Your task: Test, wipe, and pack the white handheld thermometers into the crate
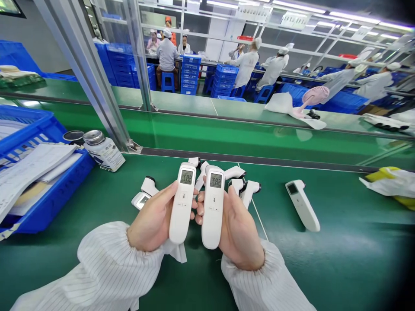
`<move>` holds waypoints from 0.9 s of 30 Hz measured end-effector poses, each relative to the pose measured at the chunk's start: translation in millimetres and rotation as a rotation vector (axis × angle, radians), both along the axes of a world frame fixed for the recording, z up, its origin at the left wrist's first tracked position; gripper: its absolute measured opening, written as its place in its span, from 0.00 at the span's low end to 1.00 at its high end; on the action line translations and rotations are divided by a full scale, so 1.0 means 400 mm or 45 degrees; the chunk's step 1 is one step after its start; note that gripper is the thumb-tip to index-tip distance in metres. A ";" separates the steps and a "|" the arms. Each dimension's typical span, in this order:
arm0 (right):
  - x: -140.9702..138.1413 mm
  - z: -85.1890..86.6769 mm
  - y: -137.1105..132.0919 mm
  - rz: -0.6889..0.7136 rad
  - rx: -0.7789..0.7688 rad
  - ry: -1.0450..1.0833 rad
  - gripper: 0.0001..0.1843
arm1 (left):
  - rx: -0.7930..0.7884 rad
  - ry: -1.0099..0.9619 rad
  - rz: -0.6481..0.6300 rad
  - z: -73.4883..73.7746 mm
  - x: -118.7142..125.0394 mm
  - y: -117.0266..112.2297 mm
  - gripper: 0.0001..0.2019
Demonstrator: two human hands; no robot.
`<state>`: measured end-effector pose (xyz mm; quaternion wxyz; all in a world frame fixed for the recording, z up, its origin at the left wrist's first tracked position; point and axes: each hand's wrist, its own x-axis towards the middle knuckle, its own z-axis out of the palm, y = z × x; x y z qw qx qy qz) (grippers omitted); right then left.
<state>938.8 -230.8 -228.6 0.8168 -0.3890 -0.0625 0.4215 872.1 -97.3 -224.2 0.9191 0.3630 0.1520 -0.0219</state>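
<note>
White infrared thermometer (182, 204) gripped in left hand (152, 218); second thermometer (213, 207) gripped in right hand (238, 229).

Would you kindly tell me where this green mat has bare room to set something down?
The widest bare patch of green mat lies right of the lone thermometer, below the yellow-and-white bag. A narrower strip runs between the blue crate and the left hand. Behind it and the right hand, thermometers crowd together.
</note>
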 end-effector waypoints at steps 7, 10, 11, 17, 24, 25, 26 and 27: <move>0.002 -0.003 -0.004 0.028 0.017 -0.020 0.29 | 0.052 -0.058 0.007 -0.010 -0.008 0.007 0.09; 0.001 0.000 -0.003 0.016 -0.005 -0.032 0.29 | 0.018 -0.029 0.004 -0.005 -0.007 0.007 0.10; 0.001 0.001 -0.003 0.015 -0.002 -0.037 0.29 | 0.002 -0.014 0.002 -0.002 -0.006 0.006 0.11; 0.002 -0.001 0.002 -0.014 -0.005 -0.030 0.29 | -0.087 -0.003 -0.055 0.001 -0.003 0.006 0.21; 0.014 -0.019 0.009 -0.028 0.046 0.020 0.28 | -0.124 0.042 0.028 -0.002 0.006 0.008 0.18; 0.015 -0.021 0.010 -0.037 0.043 0.026 0.28 | -0.127 0.050 0.029 -0.001 0.006 0.008 0.18; 0.016 -0.022 0.011 -0.043 0.037 0.029 0.28 | -0.127 0.051 0.025 0.000 0.006 0.008 0.19; 0.017 -0.023 0.012 -0.046 0.027 0.029 0.28 | -0.126 0.048 0.021 0.000 0.006 0.008 0.19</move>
